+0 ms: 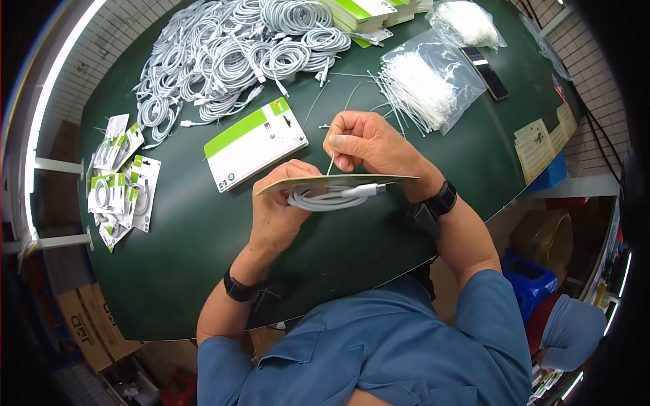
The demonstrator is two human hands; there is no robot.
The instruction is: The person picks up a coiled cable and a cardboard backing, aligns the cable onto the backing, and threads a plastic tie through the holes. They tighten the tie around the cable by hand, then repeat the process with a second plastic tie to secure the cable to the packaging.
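Note:
My left hand (pixel 274 213) grips a cardboard backing card (pixel 399 178), seen nearly edge-on above the near part of the table. A coiled white charging cable (pixel 328 201) lies against the card's side nearest me, its white plug pointing right. On the far side of the card, my right hand (pixel 372 143) pinches a thin white cable tie (pixel 331 164) that rises from the card. The left fingertips are partly hidden behind the card. Just beyond the left hand lies a stack of white and green backing cards (pixel 254 145).
Coiled cables (pixel 230 54) are heaped at the far left. Carded cables (pixel 122 186) lie at the left edge. A clear bag of cable ties (pixel 423 88) and a phone (pixel 485 73) are at the far right. More green cards (pixel 362 13) stand at the back. Another person (pixel 572 331) is at lower right.

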